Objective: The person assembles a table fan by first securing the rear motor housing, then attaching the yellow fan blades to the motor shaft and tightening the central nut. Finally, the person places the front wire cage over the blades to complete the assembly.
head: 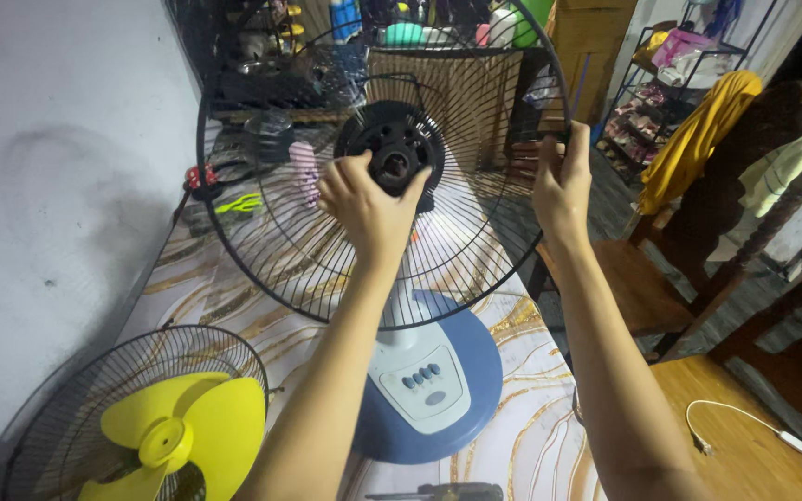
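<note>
Two hands on the rear fan guard, which stands upright on the blue-based fan atop the marbled table. Left hand is closed around the black hub nut; right hand grips the rim. Risk: uneven torque could tilt the guard or slip the nut. Both forearms extended forward, wrists raised.

Two bare forearms enter from six o'clock and go up toward twelve. The left hand and right hand wear no gloves, no rings, no watch; no sleeves are visible.
</note>
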